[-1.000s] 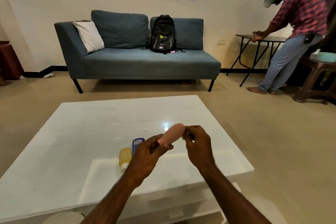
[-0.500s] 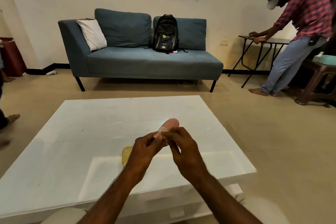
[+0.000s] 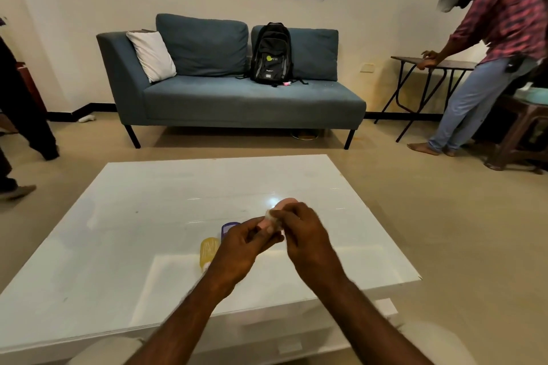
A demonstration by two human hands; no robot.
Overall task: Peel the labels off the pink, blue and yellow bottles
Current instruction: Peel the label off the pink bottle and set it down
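Above the white table my left hand grips the lower end of the pink bottle, whose rounded far end pokes out beyond my fingers. My right hand covers the bottle's middle, its fingertips pinching a whitish bit of label on it. The yellow bottle lies on the table just left of my left hand. Behind that hand, only the top of the blue bottle shows.
A blue sofa with a black backpack stands beyond the table. A person in a checked shirt leans on a folding table at right. Another person's legs are at the left edge.
My right hand has slid from the bottle's far tip down over its middle, and a whitish bit of label now shows. A person's legs have come into view at left.
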